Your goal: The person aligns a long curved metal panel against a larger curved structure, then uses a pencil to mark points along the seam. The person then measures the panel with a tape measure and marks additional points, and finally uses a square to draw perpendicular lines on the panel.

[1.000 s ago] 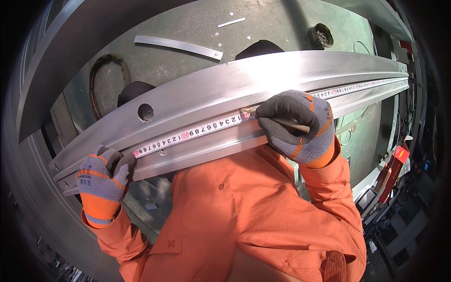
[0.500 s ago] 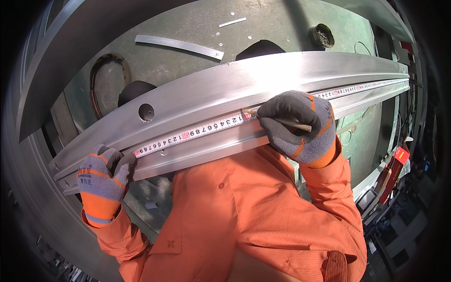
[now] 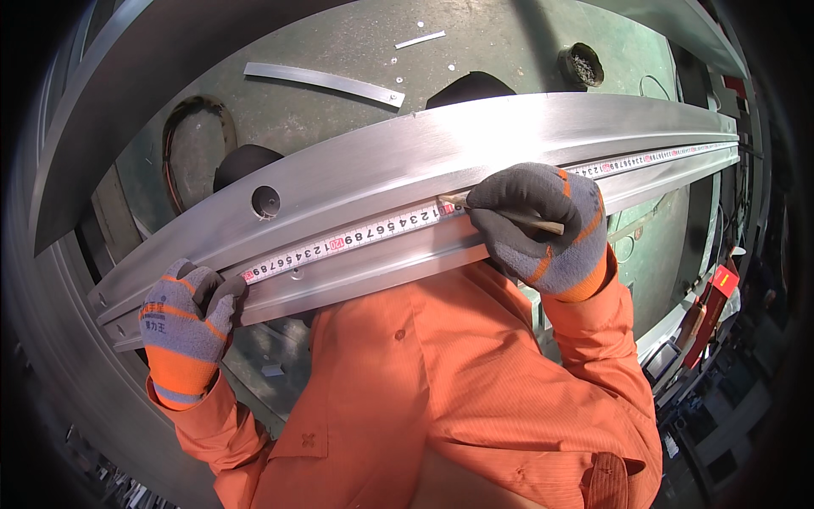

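A long silver metal profile [image 3: 365, 159] lies across in front of me, with a round hole near its left part. Along its groove runs an extended white tape measure [image 3: 356, 239] with black and red markings. My left hand [image 3: 188, 318], in a grey and orange glove, is closed on the tape's left end and rests on the profile. My right hand [image 3: 543, 225], gloved alike, pinches a thin tan pencil [image 3: 538, 223]. Its tip touches or nearly touches the tape's upper edge. The right hand covers a stretch of the tape.
On the green floor beyond lie a flat metal strip [image 3: 322, 83], a smaller strip [image 3: 420, 40] and a looped hose [image 3: 165, 153]. A round tin of shavings [image 3: 582, 66] stands farther off. A large metal beam [image 3: 110, 102] arches at far left. A red box [image 3: 721, 284] sits at right.
Almost nothing differs. The profile and tape sit very slightly to the right, and my right hand has shifted a touch the same way. Both hands keep their hold.
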The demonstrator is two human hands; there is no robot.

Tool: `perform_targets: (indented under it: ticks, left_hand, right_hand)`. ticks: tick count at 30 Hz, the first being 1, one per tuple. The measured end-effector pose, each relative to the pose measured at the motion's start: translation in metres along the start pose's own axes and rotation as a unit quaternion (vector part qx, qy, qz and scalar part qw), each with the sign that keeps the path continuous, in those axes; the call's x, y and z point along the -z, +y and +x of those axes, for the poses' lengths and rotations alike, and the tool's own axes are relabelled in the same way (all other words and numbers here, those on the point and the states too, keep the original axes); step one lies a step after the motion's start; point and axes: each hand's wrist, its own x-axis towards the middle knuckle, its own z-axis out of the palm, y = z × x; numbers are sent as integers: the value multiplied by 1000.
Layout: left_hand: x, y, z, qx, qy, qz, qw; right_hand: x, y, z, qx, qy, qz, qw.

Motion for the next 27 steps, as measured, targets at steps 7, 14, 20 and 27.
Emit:
perform_targets:
  ticks: [7, 14, 20, 27]
  left_hand:
    - [4, 6, 2, -34, -4, 45, 998]
    - [28, -12, -11, -48, -150, -114, 981]
    - [40, -19, -39, -119, -260, -104, 953]
    - [17, 6, -18, -140, -305, -143, 931]
  right_hand:
    - [5, -3, -1, -39, 5, 40, 998]
    - [54, 30, -40, -117, 49, 371, 920]
    - [100, 67, -88, -117, -89, 386, 911]
    - [112, 102, -112, -12, 176, 585, 791]
